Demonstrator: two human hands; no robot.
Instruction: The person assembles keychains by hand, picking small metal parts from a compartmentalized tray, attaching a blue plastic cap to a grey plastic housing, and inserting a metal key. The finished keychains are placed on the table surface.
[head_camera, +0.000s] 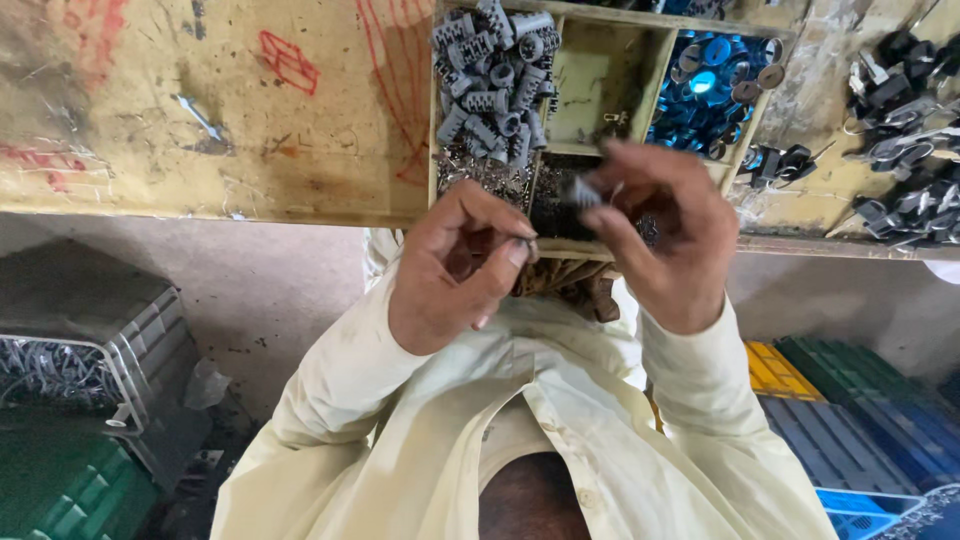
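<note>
Two hands meet at the bench's near edge, over a divided tray (655, 75). Your left hand (455, 265) pinches a tiny metal pin between thumb and forefinger; your right hand (665, 230) grips a grey ribbed sleeve (580, 192) in closed fingertips. Keep both close, line pin with sleeve squarely, and press gently.

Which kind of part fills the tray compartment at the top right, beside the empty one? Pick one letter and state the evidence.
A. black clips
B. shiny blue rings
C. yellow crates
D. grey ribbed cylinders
B: the top right compartment of the wooden tray holds shiny blue rings; the grey ribbed cylinders fill the compartment at its left end.
</note>
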